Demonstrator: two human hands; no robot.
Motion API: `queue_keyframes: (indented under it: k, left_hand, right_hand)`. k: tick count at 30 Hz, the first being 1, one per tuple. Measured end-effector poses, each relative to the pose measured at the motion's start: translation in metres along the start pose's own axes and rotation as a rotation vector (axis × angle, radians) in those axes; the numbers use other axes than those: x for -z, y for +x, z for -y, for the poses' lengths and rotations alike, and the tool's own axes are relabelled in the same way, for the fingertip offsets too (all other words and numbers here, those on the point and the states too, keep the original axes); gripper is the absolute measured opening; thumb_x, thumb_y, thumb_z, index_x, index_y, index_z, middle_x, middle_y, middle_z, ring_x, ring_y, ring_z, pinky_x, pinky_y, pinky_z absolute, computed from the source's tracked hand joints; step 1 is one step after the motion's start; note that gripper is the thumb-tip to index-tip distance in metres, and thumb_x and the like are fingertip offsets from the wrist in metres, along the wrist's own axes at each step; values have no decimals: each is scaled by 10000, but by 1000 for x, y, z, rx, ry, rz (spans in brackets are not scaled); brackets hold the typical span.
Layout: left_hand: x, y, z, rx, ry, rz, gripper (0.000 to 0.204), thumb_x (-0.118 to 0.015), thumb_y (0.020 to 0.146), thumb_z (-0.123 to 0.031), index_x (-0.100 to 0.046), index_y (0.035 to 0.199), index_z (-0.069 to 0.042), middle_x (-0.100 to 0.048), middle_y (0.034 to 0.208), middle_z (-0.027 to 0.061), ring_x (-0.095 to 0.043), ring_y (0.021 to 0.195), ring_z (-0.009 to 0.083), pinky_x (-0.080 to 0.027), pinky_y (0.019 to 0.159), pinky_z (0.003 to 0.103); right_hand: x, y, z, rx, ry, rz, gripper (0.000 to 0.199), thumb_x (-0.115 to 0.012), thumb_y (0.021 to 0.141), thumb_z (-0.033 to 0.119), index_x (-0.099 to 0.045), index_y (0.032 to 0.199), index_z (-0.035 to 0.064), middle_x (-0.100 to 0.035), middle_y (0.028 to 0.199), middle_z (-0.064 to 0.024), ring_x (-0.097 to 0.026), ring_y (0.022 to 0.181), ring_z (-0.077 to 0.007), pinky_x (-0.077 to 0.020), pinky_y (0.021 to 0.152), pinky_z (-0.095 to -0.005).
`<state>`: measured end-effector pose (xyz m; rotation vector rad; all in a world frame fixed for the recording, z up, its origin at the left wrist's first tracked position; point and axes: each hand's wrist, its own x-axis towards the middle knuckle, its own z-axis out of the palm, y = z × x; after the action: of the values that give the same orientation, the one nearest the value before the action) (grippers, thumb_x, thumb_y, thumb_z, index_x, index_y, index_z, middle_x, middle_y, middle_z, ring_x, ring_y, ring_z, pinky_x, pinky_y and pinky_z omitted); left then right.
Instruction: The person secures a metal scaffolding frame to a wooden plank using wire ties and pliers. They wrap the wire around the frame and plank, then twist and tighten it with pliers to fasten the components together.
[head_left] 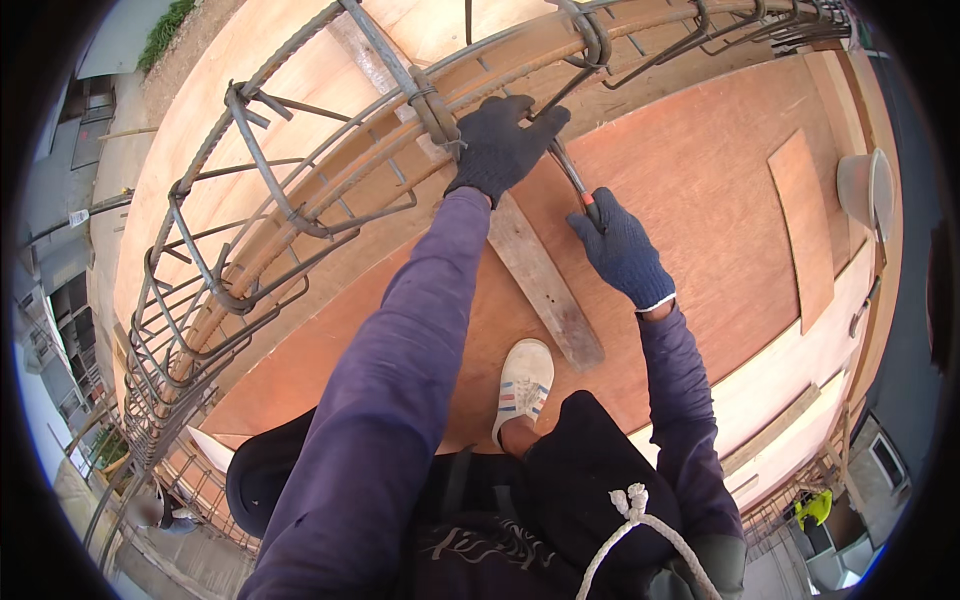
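Observation:
My left hand [505, 148], in a dark knitted glove, is closed at the rebar cage [265, 165], its fingers curled by a steel bar [572, 92] whose lower end meets the glove. In my right hand [622, 248], also gloved, is a slim metal hand tool [570, 170] with a red part at its grip. The tool points up and left, its tip close to the left thumb and the bar. I cannot make out the shape of that tip. Bent stirrups and ribbed long bars form the cage, and several bars meet just left of my left hand.
Reddish plywood [690, 200] lies under me, with a wooden plank [545, 280] beside my shoe [525, 380]. To the right are a loose plywood strip [803, 230] and a pale bucket [860, 190]. A person in yellow [815, 508] is far below right.

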<state>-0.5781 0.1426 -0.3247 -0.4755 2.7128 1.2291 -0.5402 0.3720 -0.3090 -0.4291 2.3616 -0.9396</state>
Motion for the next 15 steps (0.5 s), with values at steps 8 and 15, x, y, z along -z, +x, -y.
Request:
queue_keyframes:
  k: [8, 15]
  left_hand:
    - [-21, 9, 2, 39, 63, -132, 577, -678, 900, -575, -778, 1047, -26, -776, 935, 164, -752, 856, 338, -575, 816, 454]
    - [-8, 2, -15, 124, 5, -158, 639, -809, 802, -611, -661, 949, -7, -739, 816, 181, -749, 770, 321, -575, 717, 436]
  right_hand:
    - [4, 0, -15, 0, 135, 27, 254, -697, 1011, 239, -526, 1013, 52, -609, 837, -232, -632, 768, -450, -487, 640, -471]
    - [-13, -1, -26, 106, 10, -162, 242, -673, 1022, 273, -558, 1044, 62, -633, 863, -218, -660, 801, -430, -507, 675, -492]
